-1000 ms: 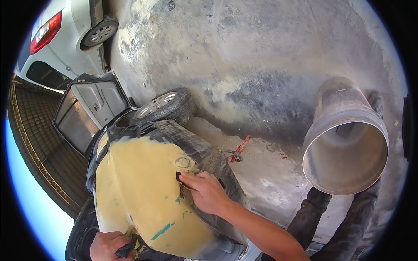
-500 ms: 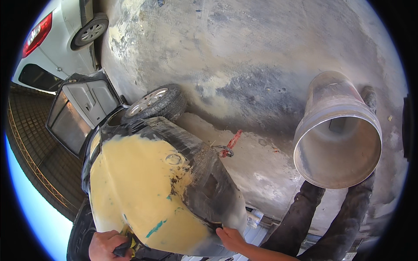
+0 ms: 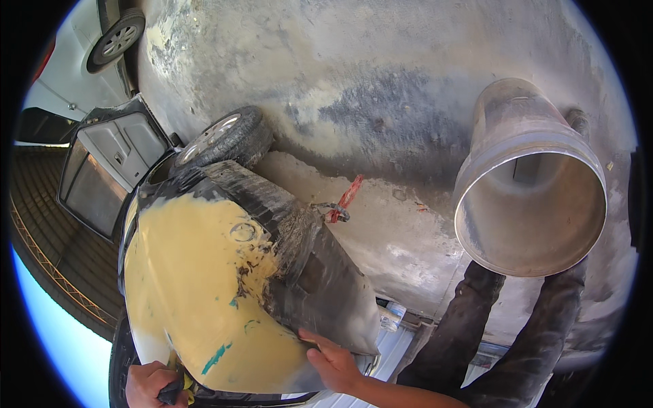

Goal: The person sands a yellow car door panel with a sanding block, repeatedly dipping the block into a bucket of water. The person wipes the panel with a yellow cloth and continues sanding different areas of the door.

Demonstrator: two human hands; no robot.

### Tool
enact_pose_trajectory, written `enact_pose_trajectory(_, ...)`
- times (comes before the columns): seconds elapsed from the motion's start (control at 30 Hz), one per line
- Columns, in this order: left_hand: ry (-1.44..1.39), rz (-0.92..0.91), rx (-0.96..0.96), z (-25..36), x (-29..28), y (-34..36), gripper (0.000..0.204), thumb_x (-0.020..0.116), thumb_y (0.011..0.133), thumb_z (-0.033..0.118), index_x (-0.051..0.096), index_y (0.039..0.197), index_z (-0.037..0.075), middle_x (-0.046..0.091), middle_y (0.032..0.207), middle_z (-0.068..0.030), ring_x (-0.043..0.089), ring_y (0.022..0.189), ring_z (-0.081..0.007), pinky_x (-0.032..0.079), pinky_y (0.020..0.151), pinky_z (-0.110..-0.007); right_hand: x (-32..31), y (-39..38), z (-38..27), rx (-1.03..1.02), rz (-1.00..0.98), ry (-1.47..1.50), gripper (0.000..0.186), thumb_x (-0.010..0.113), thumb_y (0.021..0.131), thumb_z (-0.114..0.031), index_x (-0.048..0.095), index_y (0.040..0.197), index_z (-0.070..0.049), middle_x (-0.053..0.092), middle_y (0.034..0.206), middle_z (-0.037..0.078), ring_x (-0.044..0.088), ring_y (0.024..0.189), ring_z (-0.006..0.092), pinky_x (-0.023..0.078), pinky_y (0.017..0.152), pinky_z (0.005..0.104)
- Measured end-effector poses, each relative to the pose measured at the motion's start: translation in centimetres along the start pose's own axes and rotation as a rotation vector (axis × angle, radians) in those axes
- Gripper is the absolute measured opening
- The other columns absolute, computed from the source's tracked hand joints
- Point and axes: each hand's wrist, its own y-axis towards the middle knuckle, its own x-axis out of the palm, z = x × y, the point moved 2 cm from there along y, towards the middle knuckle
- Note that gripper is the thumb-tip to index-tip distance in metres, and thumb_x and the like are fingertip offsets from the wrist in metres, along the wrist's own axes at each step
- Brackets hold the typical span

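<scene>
A black car body panel (image 3: 320,272), much of it coated in yellow filler (image 3: 197,292) with small teal patches, stands in front of me. My right hand (image 3: 333,364) rests on the panel's lower edge, fingers spread against it. At the bottom left, my left hand (image 3: 153,386) is closed around a dark tool with a yellow part (image 3: 178,389) at the panel's lower rim. A round filler-cap recess (image 3: 243,232) shows in the yellow area.
A large grey metal drum (image 3: 530,183) lies on its side at the right on the stained concrete floor (image 3: 354,81). My dark-trousered legs (image 3: 503,340) are below it. A red-handled tool (image 3: 343,200), a wheel (image 3: 224,139), an open car door (image 3: 109,170) and a white car (image 3: 81,68) lie around.
My right hand has come down from the middle of the yellow filler to the panel's lower edge. The view has shifted; my left hand stays gripping at the bottom left.
</scene>
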Motion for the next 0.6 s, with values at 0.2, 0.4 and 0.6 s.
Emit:
enact_pose_trajectory(0.2, 0.018, 0.027, 0.004, -0.5, 0.7, -0.6, 0.029, 0.073, 0.064, 0.007, 0.062, 0.090, 0.001, 0.059, 0.074, -0.0150, 0.059, 0.060, -0.0337, 0.044, 0.054, -0.041, 2.3, -0.5, 2.3, -0.337, 0.087, -0.026, 0.044, 0.050, 0.103, -0.018, 0.048, 0.139, 0.007, 0.048, 0.147, 0.022, 0.045, 0.138, 0.0335, 0.036, 0.113, 0.0368)
enact_pose_trajectory(0.4, 0.077, 0.120, 0.011, -1.6, 1.4, -1.3, 0.027, 0.071, 0.057, 0.006, 0.061, 0.082, 0.002, 0.057, 0.067, -0.0137, 0.058, 0.057, -0.0324, 0.043, 0.051, -0.039, 0.8, -3.3, 3.9, -0.128, 0.225, -0.214, 0.043, 0.052, 0.101, -0.016, 0.051, 0.135, 0.009, 0.050, 0.144, 0.025, 0.049, 0.135, 0.0362, 0.038, 0.111, 0.0396)
enact_pose_trajectory(0.6, 0.173, 0.228, 0.017, -1.9, 2.0, -1.8, 0.026, 0.070, 0.050, 0.004, 0.060, 0.073, 0.003, 0.055, 0.061, -0.0124, 0.058, 0.054, -0.0310, 0.042, 0.049, -0.037, 5.6, 3.0, -2.5, -0.631, 0.258, -0.180, 0.043, 0.056, 0.098, -0.010, 0.050, 0.138, 0.006, 0.052, 0.142, 0.024, 0.051, 0.131, 0.0400, 0.044, 0.106, 0.0421)
